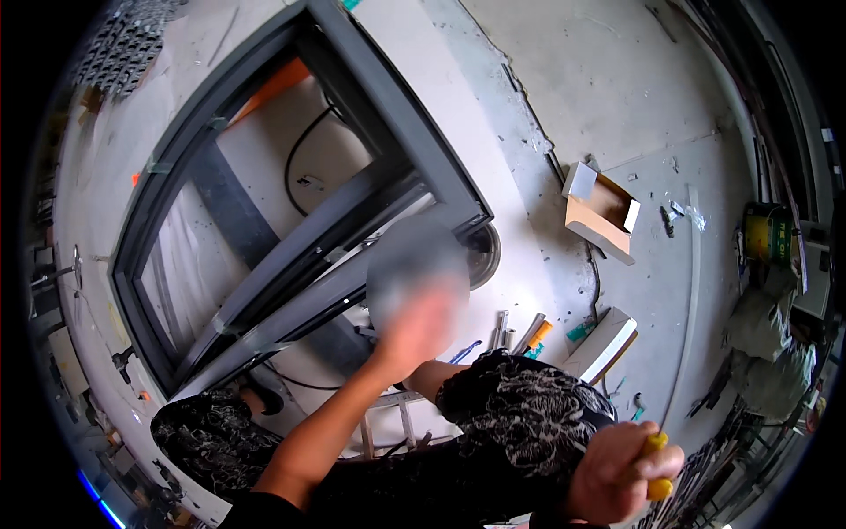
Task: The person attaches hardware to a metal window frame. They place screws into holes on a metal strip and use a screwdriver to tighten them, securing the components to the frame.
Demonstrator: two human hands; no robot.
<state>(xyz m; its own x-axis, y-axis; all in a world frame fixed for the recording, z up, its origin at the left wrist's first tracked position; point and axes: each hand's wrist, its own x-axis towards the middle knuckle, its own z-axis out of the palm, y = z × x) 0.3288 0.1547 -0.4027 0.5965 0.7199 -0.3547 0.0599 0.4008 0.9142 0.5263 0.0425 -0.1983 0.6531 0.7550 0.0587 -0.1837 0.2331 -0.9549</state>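
- Right hand (pixel 612 476), between four and five o'clock from the centre: fingers wrapped around a bright yellow-handled tool (pixel 659 489) — a firm grip, seemingly to keep it secure, well apart from the frame.
- Left hand (pixel 419 322), near the centre: blurred, so whether it grasps, presses or is loose cannot be told. It reaches towards the frame's near right corner, perhaps to steady it.
- Dark grey, angular frame (pixel 397 110), around ten o'clock: lies across a smooth white surface (pixel 480 115), which presumably bears its weight.
- Orange-handled tool (pixel 539 335), four o'clock: near a long white box (pixel 599 346), probably for easy reach.
- Open white-and-brown cardboard box (pixel 599 227), between two and three o'clock: on grey floor (pixel 652 115).
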